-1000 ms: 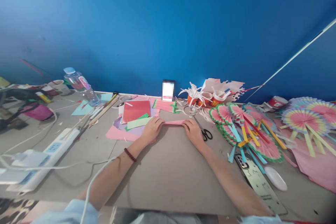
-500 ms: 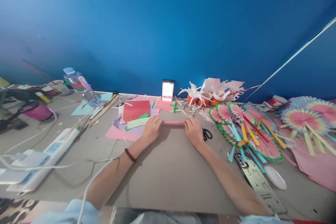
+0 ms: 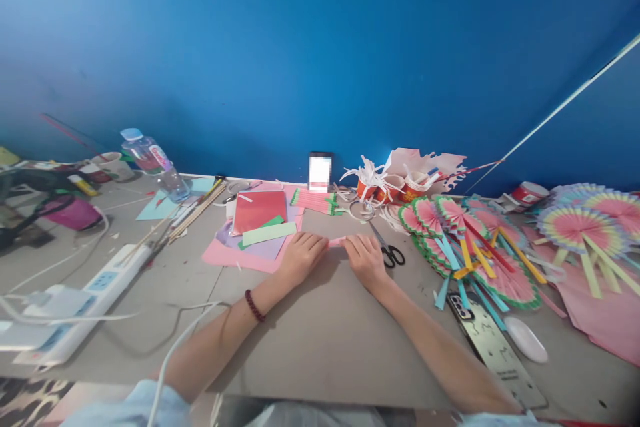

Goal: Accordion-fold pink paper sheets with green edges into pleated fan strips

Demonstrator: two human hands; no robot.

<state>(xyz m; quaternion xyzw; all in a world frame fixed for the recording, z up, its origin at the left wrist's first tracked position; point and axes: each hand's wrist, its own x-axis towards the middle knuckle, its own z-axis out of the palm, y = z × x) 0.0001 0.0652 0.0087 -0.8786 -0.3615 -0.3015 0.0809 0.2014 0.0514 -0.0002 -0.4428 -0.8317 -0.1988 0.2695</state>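
A narrow folded pink paper strip (image 3: 337, 242) stretches between my two hands, low over the grey table. My left hand (image 3: 303, 255) has its fingers closed on one end, and my right hand (image 3: 366, 259) grips the other end. Most of the strip is hidden under the fingers; only a short piece shows between them. Black-handled scissors (image 3: 393, 255) lie just beyond my right hand. A light green paper strip (image 3: 269, 233) rests on coloured sheets beside my left hand.
Behind the hands lie pleated pink-and-green paper (image 3: 314, 201) and a red sheet (image 3: 260, 211). Folded paper fans (image 3: 505, 277), a phone (image 3: 495, 347) and a white mouse (image 3: 526, 339) are at right. At left are a power strip (image 3: 95, 293) and a tilted bottle (image 3: 157, 163).
My hands have moved closer together and slightly nearer to me, so less of the pink strip shows. More of the scissors is uncovered beside my right hand.
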